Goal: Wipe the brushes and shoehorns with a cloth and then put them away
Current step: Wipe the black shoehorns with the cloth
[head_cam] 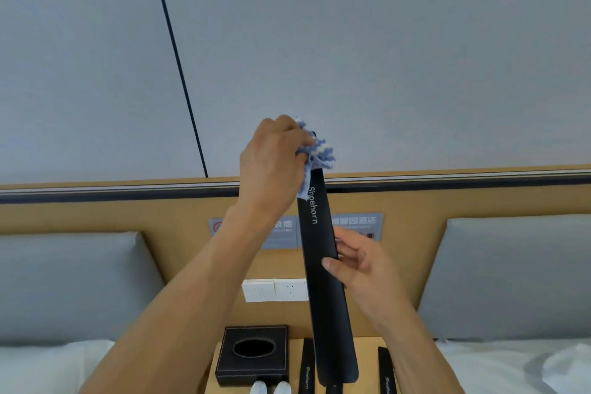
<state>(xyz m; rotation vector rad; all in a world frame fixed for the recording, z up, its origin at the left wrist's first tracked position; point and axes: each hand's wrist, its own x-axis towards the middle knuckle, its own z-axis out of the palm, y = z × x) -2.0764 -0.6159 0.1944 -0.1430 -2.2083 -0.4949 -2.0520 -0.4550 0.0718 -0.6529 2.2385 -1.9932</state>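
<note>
A long black shoehorn (323, 291) marked "Shoehorn" stands nearly upright in front of me. My right hand (361, 262) pinches its middle between thumb and fingers. My left hand (271, 163) grips a crumpled blue-and-white cloth (316, 153) wrapped around the shoehorn's top end. Two more black shoehorns lie on the wooden bedside table (364, 349) below: one (307, 365) left of the held one, another (386, 371) to its right.
A black tissue box (252, 352) sits on the bedside table's left part, with two white objects (270, 389) at the bottom edge. Grey headboard cushions (70, 285) and white beds flank the table. A wall socket panel (275, 289) and signs are on the wooden panel behind.
</note>
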